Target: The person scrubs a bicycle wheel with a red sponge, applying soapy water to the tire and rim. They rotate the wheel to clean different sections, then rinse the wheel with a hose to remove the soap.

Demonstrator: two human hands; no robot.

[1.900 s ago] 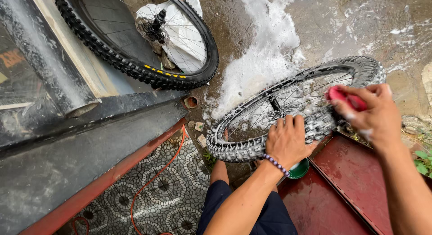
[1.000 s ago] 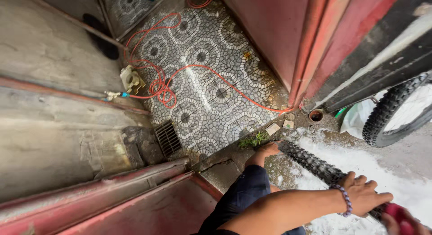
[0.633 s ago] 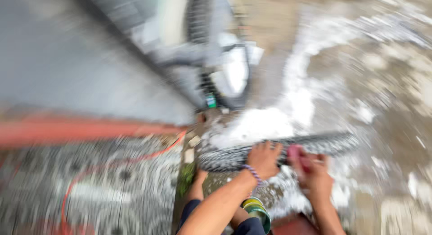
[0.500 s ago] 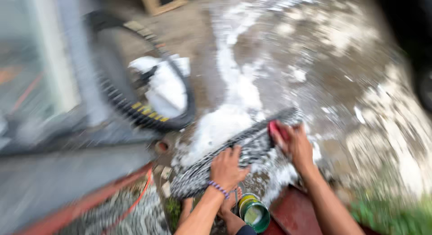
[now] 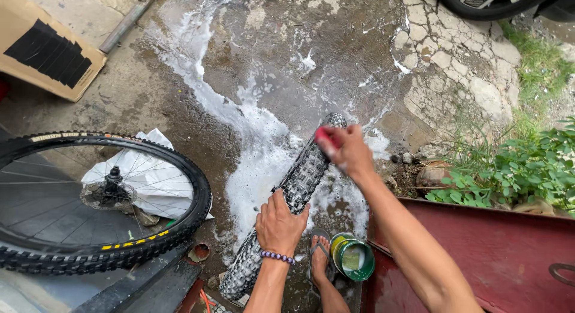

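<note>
A knobby bicycle wheel (image 5: 299, 181) stands on edge on the wet, soapy ground in front of me, seen almost edge-on and covered in suds. My left hand (image 5: 280, 220), with a purple bead bracelet at the wrist, lies on top of the tyre near its lower end and steadies it. My right hand (image 5: 347, 150) grips a red brush or sponge (image 5: 324, 135) pressed against the tyre's upper end. My foot in a flip-flop (image 5: 319, 262) rests below, beside a green tin can (image 5: 353, 258).
A second wheel (image 5: 90, 199) with a yellow-marked tyre leans at the left over a white plastic bag (image 5: 159, 175). A cardboard box (image 5: 45, 49) lies top left. A red metal panel (image 5: 479, 259) is at bottom right, green plants (image 5: 515, 163) beyond it, a car tyre (image 5: 479, 1) at the top.
The view has swung around sharply and now settles looking down. The tyre appears edge-on rather than from the side. Both hands stay on it, the right still holding the red scrubber.
</note>
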